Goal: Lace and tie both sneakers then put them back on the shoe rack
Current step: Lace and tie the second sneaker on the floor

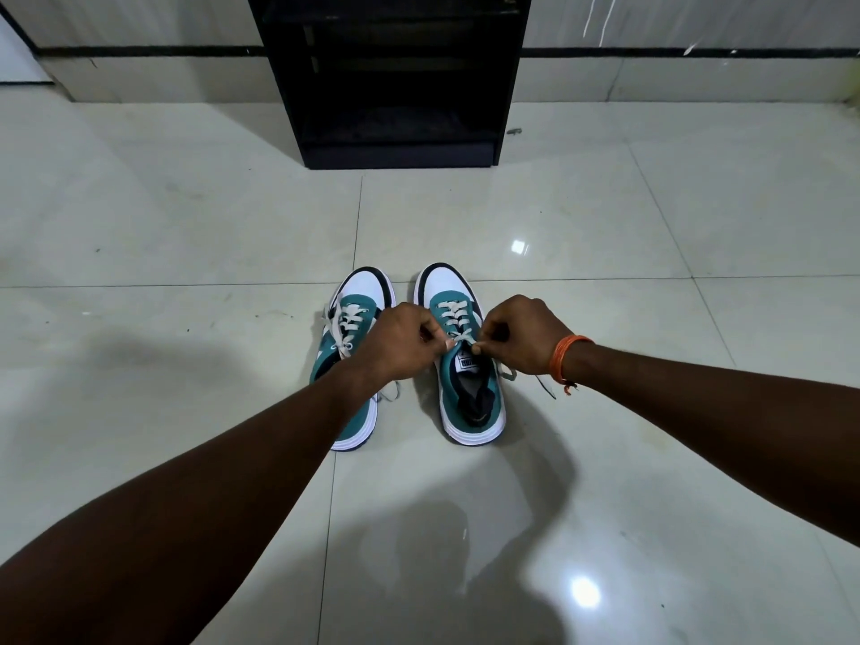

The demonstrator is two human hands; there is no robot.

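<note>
2 sneakers stand on the floor: the left sneaker (350,360) and the right sneaker (465,365), each teal and white with 1 white lace, so 2 laces in all: the left lace (346,325) and the right lace (453,321). 2 bare hands are in view, the left hand (402,339) and the right hand (523,335), and 2 forearms. 1 orange thread band (565,358) circles the right wrist. 1 black shoe rack (395,76) stands against the wall. 1 label (466,363) shows on the right sneaker's tongue. 2 bright light glints lie on the tiles (651,365)
</note>
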